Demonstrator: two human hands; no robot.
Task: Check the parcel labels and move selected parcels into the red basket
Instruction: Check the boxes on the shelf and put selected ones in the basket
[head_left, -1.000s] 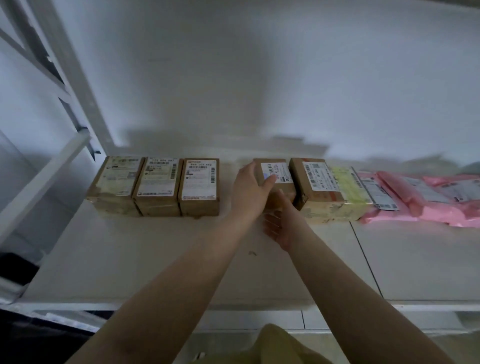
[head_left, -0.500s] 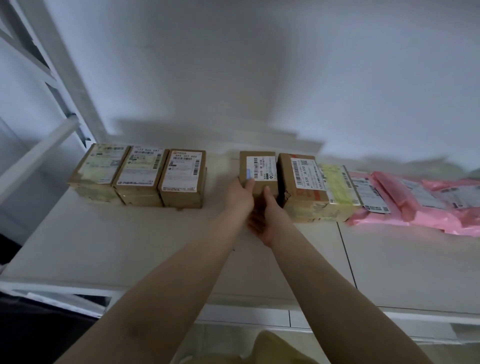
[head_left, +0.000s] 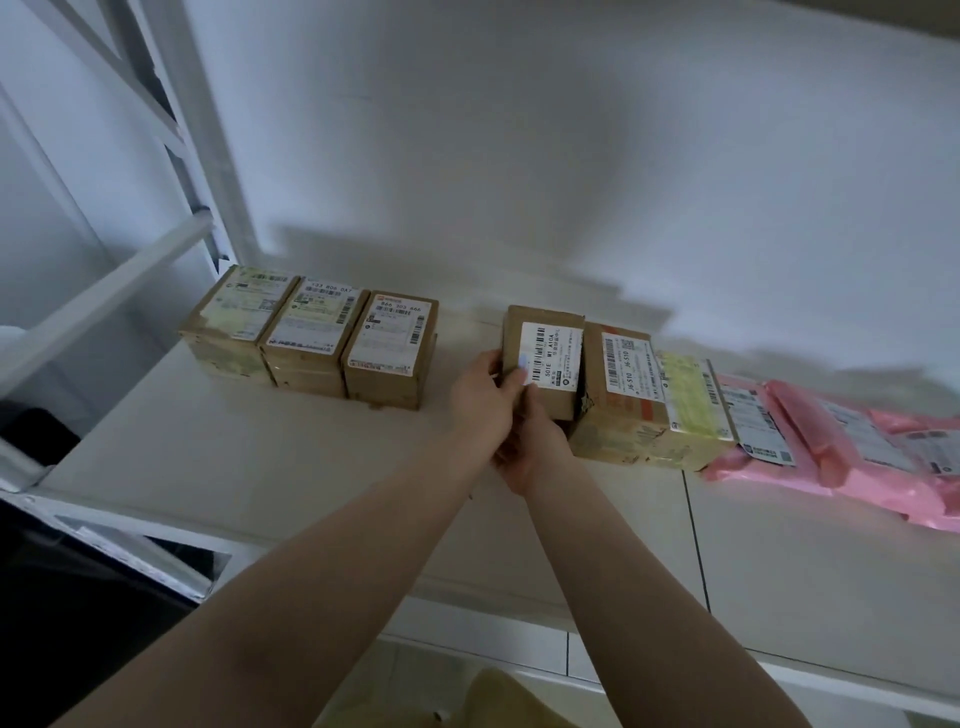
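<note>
Since a moment ago you have tipped the small brown parcel (head_left: 543, 358) up off the shelf (head_left: 291, 467), label facing you. Your left hand (head_left: 480, 400) grips its left edge; your right hand (head_left: 535, 447) clasps it from below, beside the taller box (head_left: 618, 395).

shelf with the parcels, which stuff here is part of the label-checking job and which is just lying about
Part of the job:
- small brown cardboard box with white label, held by left hand and right hand
- three brown cardboard boxes in a row
- two larger taped boxes
- pink plastic mailer bags

Just there:
- white shelf board
- white metal rack frame

The red basket is not in view.
</note>
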